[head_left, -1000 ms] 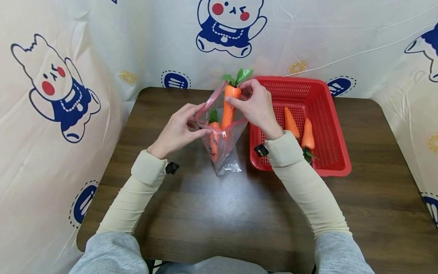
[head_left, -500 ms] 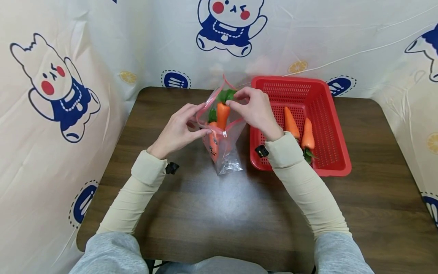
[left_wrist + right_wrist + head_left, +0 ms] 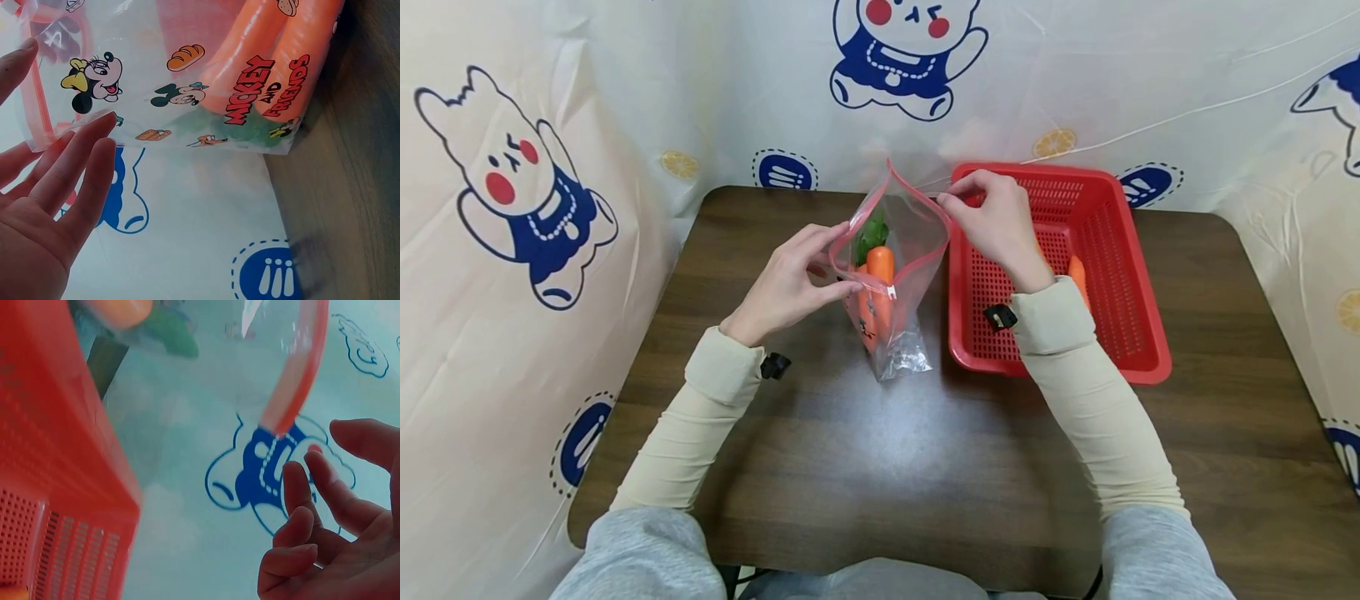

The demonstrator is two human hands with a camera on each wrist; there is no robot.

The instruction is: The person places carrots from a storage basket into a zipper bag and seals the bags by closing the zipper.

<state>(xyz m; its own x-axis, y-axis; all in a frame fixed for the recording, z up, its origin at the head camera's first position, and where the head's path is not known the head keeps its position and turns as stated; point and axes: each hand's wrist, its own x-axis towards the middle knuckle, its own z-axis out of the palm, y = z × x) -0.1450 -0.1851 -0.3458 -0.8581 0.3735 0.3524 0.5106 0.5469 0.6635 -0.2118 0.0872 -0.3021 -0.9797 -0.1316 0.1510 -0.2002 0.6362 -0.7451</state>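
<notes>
A clear zip bag [image 3: 917, 225] with a pink-red rim stands with its mouth wide. My left hand [image 3: 786, 287] holds the bag's left side at the rim, thumb on the near edge and fingers on the far one. Inside lie two carrots [image 3: 881, 265] side by side with green leaves; the left wrist view shows the carrots [image 3: 300, 59] through the printed plastic. My right hand [image 3: 996, 218] is beside the bag's right rim, over the basket's left edge, with nothing in it. In the right wrist view its fingers [image 3: 340, 494] are loosely bent, apart from the rim.
The red perforated basket [image 3: 1150, 333] stands right of the bag on the brown wooden table [image 3: 880, 483]. A carrot [image 3: 1077, 275] shows in it, partly behind the right sleeve; another is mostly hidden by the right hand. A printed curtain [image 3: 760, 83] hangs behind the table.
The second carrot has gone down into the bag, leaves and all. My right hand has let go of it and moved out to the right; the left hand has stayed at the rim.
</notes>
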